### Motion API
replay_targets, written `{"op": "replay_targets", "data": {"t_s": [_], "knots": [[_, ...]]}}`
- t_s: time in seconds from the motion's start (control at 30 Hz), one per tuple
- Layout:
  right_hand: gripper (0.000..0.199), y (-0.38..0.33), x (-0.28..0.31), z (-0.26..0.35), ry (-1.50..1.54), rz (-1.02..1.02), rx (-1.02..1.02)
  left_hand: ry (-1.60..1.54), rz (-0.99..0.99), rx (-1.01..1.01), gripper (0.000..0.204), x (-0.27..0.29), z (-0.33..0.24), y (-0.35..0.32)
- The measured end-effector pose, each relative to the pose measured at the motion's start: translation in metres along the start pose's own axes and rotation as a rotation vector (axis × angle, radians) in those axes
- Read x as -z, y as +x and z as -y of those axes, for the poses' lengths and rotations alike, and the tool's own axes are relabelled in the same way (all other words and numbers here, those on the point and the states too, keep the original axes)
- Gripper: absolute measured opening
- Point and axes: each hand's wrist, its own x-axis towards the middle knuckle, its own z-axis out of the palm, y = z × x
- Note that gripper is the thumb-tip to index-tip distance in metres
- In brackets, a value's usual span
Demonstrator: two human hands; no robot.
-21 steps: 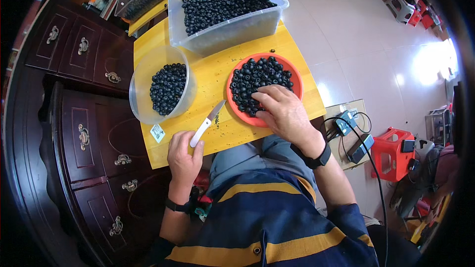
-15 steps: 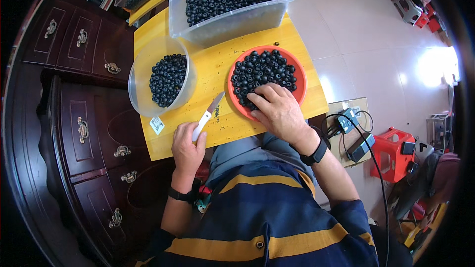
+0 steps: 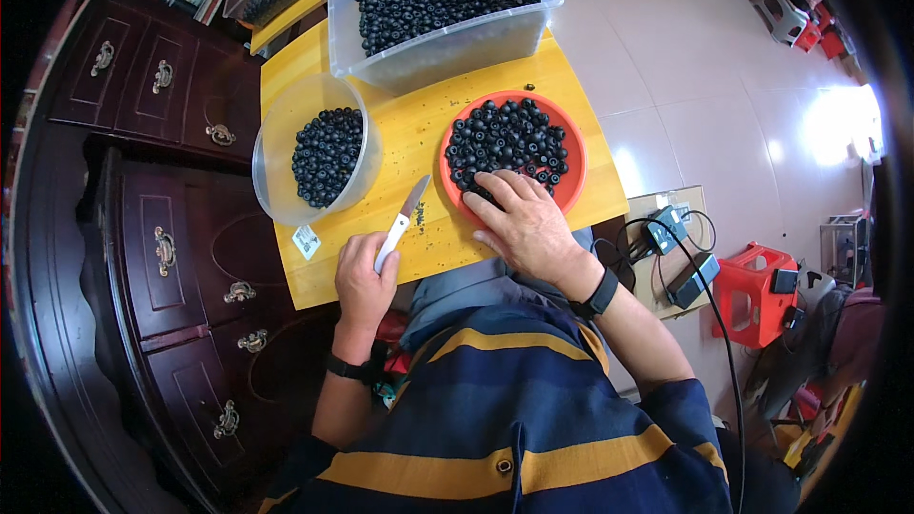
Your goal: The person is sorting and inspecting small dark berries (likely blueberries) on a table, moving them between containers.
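My left hand (image 3: 364, 278) is closed round the white handle of a small knife (image 3: 402, 221), its blade pointing up and away over the yellow table. Stretched and a little apart, the fingers of my right hand (image 3: 522, 226) rest over the near side of an orange-red bowl (image 3: 574, 198). Small black round bead-like pieces (image 3: 505, 138) fill most of that bowl, some showing a hole or pale centre. My fingertips touch the pieces; anything beneath them is hidden. More such pieces lie in a round translucent tub (image 3: 269, 157) left of the knife.
A large clear bin (image 3: 433, 62) of black pieces stands at the table's far side. Dark crumbs and a small label (image 3: 306, 241) lie on the yellow tabletop (image 3: 405, 124). Dark drawers (image 3: 171, 257) flank the left. Power adapters (image 3: 671, 228) and a red stool (image 3: 757, 295) are at right.
My right hand has drawn back slightly toward me and left in the bowl, its fingers straighter. My left hand keeps the knife nearly where it was. The view has shifted a little.
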Motion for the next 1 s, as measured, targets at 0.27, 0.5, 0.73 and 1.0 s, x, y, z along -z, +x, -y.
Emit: {"op": "replay_targets", "data": {"t_s": [0.27, 0.5, 0.73, 1.0], "knots": [[0.033, -0.012, -0.005, -0.004, -0.064, -0.033, -0.025, 0.013, -0.030, -0.022, 0.027, -0.005, 0.006, -0.007], [0.039, -0.014, -0.007, -0.001, -0.128, -0.034, -0.059, 0.018, -0.067, -0.038, 0.028, -0.006, 0.004, -0.006], [0.038, -0.013, -0.011, -0.002, -0.178, -0.031, -0.052, -0.049, 0.000, 0.063, 0.030, -0.007, 0.006, -0.002], [0.034, -0.009, -0.008, -0.002, -0.159, 0.008, -0.053, -0.105, 0.072, 0.149, 0.023, -0.008, 0.007, -0.001]]}}
